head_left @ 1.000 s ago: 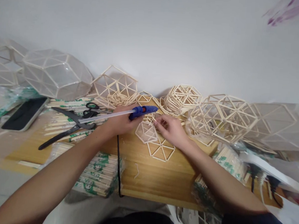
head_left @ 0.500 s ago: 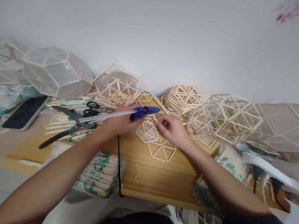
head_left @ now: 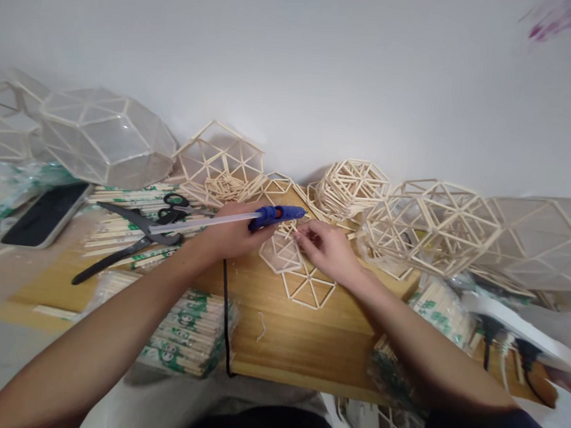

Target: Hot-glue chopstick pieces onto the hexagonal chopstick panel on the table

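My left hand (head_left: pixel 235 230) is wrapped round a blue glue gun (head_left: pixel 278 216), with a long clear glue stick (head_left: pixel 207 221) jutting from its back to the left. Just right of the gun's tip, my right hand (head_left: pixel 327 246) pinches at a small stick frame (head_left: pixel 289 227); the exact spot between thumb and finger is too small to make out. Below the hands lie a film-covered stick panel (head_left: pixel 281 253) and an open hexagonal stick panel (head_left: pixel 309 289), side by side on the wooden board (head_left: pixel 305 346).
Large stick polyhedra (head_left: pixel 109 136) stand along the wall. Stacked panels (head_left: pixel 353 186) sit behind my right hand. Black shears (head_left: pixel 138 230), a phone (head_left: pixel 45 215), bagged sticks (head_left: pixel 184 331) and a power strip (head_left: pixel 526 329) lie around. A black cord (head_left: pixel 226 314) crosses the board.
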Demonstrator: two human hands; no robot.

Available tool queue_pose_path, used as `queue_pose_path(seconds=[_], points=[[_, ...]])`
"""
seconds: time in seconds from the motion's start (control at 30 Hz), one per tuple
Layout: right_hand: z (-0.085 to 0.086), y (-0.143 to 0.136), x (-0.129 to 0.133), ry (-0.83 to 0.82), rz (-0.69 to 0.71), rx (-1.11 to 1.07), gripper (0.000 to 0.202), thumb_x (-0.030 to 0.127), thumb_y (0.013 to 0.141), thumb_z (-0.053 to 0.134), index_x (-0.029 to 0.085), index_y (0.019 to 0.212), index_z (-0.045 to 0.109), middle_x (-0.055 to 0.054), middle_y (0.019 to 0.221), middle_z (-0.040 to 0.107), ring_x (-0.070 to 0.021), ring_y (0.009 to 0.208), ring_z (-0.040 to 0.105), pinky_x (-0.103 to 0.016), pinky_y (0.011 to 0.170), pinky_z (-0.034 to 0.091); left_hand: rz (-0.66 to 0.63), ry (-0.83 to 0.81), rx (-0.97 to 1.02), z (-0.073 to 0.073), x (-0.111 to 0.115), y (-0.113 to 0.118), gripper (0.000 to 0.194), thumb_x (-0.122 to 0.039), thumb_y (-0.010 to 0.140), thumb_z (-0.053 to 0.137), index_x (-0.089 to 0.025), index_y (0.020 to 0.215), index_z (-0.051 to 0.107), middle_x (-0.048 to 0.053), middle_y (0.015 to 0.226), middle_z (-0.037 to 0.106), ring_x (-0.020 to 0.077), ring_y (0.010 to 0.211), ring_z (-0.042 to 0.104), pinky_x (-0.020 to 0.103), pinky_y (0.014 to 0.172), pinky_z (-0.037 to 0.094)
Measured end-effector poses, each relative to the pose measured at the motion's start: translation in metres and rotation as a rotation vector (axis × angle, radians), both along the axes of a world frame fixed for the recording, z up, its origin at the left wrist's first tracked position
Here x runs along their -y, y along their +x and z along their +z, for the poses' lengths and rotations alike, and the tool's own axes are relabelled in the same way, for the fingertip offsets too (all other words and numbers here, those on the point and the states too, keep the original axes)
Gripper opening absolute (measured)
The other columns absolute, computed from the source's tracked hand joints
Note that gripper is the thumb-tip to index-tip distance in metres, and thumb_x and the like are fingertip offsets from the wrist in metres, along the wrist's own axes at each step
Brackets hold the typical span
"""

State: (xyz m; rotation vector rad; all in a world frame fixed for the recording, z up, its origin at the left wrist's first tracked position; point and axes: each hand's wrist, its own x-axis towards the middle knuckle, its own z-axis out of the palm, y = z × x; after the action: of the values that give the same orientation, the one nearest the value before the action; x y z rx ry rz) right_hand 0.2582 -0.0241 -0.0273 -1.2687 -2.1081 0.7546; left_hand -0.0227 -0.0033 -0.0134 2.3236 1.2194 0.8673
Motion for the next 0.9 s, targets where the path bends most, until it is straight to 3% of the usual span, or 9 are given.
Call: queue_pose_path(seconds=[0.9], points=[[0.0026, -0.0021, 0.0022, -0.012, 0.000, 0.009, 0.018, 0.024, 0.115, 0.069, 0.023, 0.102, 0.081, -0.005, 0.094, 0.087, -0.0219, 0.080, 0.076, -0.031, 0.079, 0.054, 0.022, -0.020, -0.022, 0.0026, 0.0002, 0.0004, 0.022, -0.048, 0.106, 0.075, -0.028, 0.104, 0.082, 0.002, 0.080, 0.078, 0.0216, 0.072, 0.072, 0.033, 0.068, 0.048]])
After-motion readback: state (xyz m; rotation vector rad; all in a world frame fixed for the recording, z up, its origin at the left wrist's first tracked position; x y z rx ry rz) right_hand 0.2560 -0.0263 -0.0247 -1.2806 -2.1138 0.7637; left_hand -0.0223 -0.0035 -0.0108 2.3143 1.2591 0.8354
